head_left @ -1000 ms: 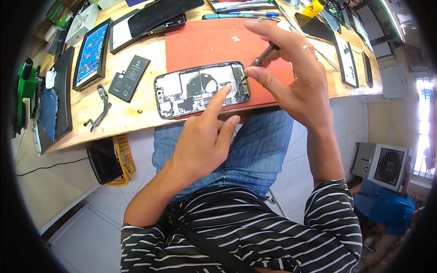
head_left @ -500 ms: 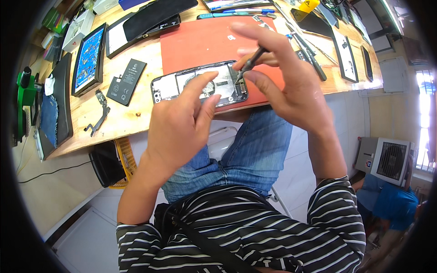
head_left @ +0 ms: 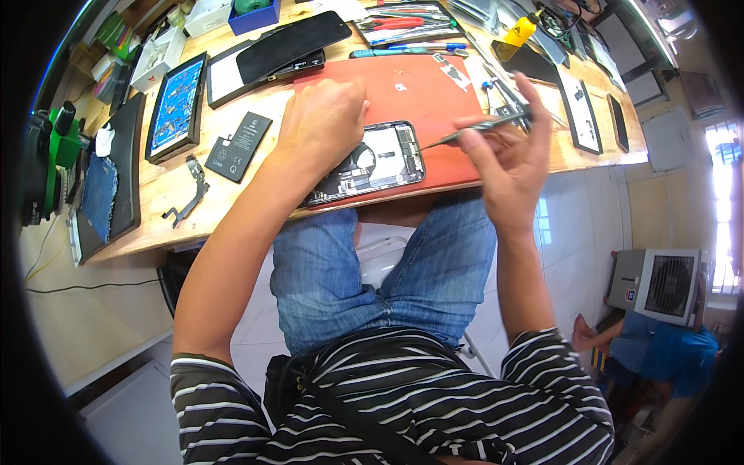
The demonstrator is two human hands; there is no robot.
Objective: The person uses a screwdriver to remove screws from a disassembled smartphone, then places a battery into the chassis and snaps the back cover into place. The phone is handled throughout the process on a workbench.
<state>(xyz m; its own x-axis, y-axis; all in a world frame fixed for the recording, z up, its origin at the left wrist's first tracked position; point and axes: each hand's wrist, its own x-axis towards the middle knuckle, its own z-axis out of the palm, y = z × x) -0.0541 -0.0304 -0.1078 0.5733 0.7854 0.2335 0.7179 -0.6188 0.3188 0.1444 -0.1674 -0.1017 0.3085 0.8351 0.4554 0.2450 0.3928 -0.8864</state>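
Observation:
An opened phone (head_left: 385, 159) with its inner parts showing lies on the red mat (head_left: 434, 97), near the table's front edge. My right hand (head_left: 508, 167) grips a slim dark precision screwdriver (head_left: 484, 125). Its thin tip points left, by the phone's right end, and looks just clear of it. Beyond the phone's far left side, my left hand (head_left: 322, 116) is closed over the mat with its fingers curled. Whatever those fingers hold, if anything, is hidden. The left forearm passes beside the phone's left end.
Left of my forearm lie a black battery (head_left: 240, 147) and a flex cable (head_left: 188, 190). A tray with a blue inside (head_left: 177, 105) stands further left. A dark phone screen (head_left: 294, 46), pens and a yellow bottle (head_left: 523, 29) are at the back. Another person (head_left: 674, 353) is at the right.
My left hand has moved from over the phone to its far left side, and its fingers have curled. The right hand drew the screwdriver back rightward from the phone. The phone sits tilted differently.

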